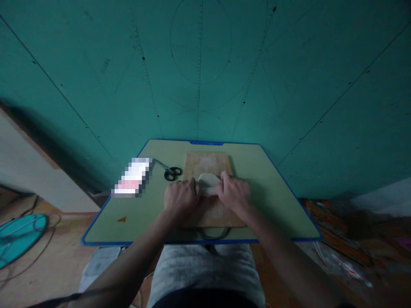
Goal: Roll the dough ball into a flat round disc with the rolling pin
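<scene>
A wooden board (205,216) lies lengthwise in the middle of the small table. Across it, a pale rod that looks like a rolling pin (209,191) shows between my two fists. My left hand (182,195) is closed around its left part, and my right hand (235,191) is closed around its right part. Just beyond the rod, a flat, rounded, pale piece of dough or clay (208,179) rests on the board; which of the two I cannot tell. The rod covers its near side. Both ends of the rod are mostly hidden by my fingers.
Black-handled scissors (172,172) lie left of the board. A blurred-out white and pink rectangle (133,177) is at the table's left edge, with a small orange triangle (122,219) nearer me. The blue-edged table (279,214) stands against a green wall (199,85).
</scene>
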{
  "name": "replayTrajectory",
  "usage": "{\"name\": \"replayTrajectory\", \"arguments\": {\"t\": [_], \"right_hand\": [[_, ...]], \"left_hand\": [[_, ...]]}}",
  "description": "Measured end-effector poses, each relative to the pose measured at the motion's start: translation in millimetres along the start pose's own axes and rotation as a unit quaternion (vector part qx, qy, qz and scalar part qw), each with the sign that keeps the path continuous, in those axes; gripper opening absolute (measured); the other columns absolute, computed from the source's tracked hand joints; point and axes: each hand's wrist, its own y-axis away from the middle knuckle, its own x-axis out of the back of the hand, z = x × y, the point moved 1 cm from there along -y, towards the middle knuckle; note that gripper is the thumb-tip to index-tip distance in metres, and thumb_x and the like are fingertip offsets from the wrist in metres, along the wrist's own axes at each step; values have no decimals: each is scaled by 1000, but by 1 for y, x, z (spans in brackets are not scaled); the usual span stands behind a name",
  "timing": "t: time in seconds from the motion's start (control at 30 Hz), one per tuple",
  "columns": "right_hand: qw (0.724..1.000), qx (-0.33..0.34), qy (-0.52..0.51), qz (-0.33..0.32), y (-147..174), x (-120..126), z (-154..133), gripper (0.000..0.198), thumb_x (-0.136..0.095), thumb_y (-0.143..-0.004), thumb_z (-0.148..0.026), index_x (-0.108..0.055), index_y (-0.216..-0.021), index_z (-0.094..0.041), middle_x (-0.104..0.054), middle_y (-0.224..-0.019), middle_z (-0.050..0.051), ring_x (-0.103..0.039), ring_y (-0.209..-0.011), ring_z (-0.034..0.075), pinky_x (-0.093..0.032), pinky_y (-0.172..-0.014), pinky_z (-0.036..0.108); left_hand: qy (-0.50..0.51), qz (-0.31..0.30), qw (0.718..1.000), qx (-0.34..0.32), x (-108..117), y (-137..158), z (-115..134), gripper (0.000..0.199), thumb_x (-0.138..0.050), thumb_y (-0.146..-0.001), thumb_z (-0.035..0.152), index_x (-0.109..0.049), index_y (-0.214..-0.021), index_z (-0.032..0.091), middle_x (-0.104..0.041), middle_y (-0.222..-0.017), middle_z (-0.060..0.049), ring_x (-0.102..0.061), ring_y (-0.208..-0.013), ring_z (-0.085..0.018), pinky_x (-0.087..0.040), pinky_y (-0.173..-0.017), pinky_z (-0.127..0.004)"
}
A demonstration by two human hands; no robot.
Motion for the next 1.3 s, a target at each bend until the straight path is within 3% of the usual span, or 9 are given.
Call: {"name": "replayTrajectory", "arguments": {"t": [0.17,0.27,0.43,0.6,0.73,0.9,1.0,1.13,1.3], "right_hand": [[1000,5,-6,14,-1,-2,2,21,-39,-93,-30,-55,-102,-20,-73,-90,8,-69,-82,23,-39,-64,29],[1000,-11,-10,-7,-12,0,3,26,-38,-94,-34,-58,-104,-21,-73,-89,9,-70,-81,24,-40,-64,30],[999,-16,-38,-27,-31,1,4,37,-34,-95,-36,-68,-88,-23,-74,-90,9,-68,-81,23,-39,-65,31],[995,55,-33,74,-22,-5,11,33,-36,-94,-30,-67,-86,-20,-71,-91,7,-63,-80,20,-36,-65,30],[990,91,-19,111,-13,-10,18,34,-36,-95,-28,-66,-82,-19,-69,-88,9,-63,-86,20,-37,-70,30],[999,-6,-37,11,-37,-3,15,38,-36,-96,-32,-72,-90,-21,-74,-93,9,-67,-81,22,-40,-69,31],[997,-31,-60,-43,-54,-1,13,41,-36,-96,-36,-74,-94,-20,-75,-98,12,-68,-85,23,-42,-69,31],[998,-30,-53,29,-53,-6,16,41,-35,-96,-33,-73,-91,-20,-74,-96,11,-67,-85,23,-41,-69,31],[992,40,-27,119,-38,-16,20,35,-38,-95,-28,-69,-86,-17,-71,-94,11,-64,-86,21,-39,-71,29]], "left_hand": [[15,66,997,36,-5,-3,0,33,-32,-96,31,-61,-93,15,-70,-91,-14,-68,-87,-28,-48,-67,-33],[22,52,997,50,-3,-11,-2,32,-34,-95,32,-62,-96,15,-71,-89,-14,-70,-85,-28,-49,-64,-33],[16,12,999,42,0,-27,-8,41,-32,-96,34,-67,-93,14,-72,-84,-16,-71,-81,-31,-51,-65,-37],[-10,-18,1000,2,-3,-37,-14,42,-33,-95,29,-71,-97,13,-72,-93,-18,-70,-91,-34,-52,-71,-39],[7,-10,1000,25,-3,-40,-16,44,-34,-95,34,-72,-97,13,-72,-92,-19,-70,-92,-34,-53,-72,-40],[32,39,998,44,2,-44,-13,44,-30,-95,36,-69,-99,14,-73,-92,-16,-72,-86,-31,-53,-68,-37],[38,53,996,54,5,-49,-10,44,-29,-95,35,-69,-99,15,-73,-95,-15,-72,-87,-30,-54,-70,-37],[56,48,994,81,4,-56,-10,46,-30,-93,36,-72,-95,15,-74,-92,-16,-72,-86,-32,-55,-71,-39],[70,22,992,106,4,-65,-13,49,-31,-92,36,-74,-94,14,-75,-95,-18,-72,-89,-34,-55,-74,-40]]}}
